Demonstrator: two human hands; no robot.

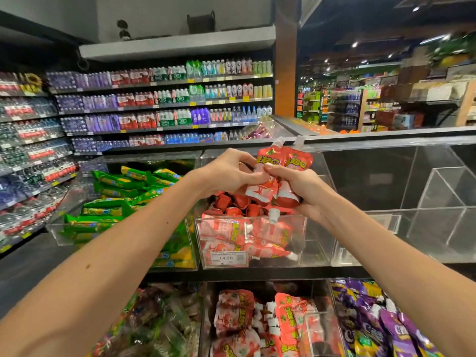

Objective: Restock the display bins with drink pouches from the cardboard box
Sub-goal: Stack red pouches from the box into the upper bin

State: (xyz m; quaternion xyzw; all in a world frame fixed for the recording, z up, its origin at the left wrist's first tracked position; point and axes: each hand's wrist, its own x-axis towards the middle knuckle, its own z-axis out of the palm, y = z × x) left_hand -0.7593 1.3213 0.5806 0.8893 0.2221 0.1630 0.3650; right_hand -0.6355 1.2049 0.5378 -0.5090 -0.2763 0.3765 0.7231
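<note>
Two red drink pouches (284,166) with white spouts stand upright, held together above a clear acrylic bin (301,243). My right hand (301,191) grips their lower halves from the right, thumb across the front. My left hand (231,171) pinches the left pouch from the left side. The bin below holds several more red pouches (242,228) behind a price tag reading 14.90 (228,258). The cardboard box is not in view.
A bin of green packs (121,202) sits to the left. Clear acrylic bins (412,228) with nothing visible inside stand to the right. The lower shelf holds red pouches (257,320), purple pouches (381,318) and green ones (159,320). Bottle shelves (159,104) line the back wall.
</note>
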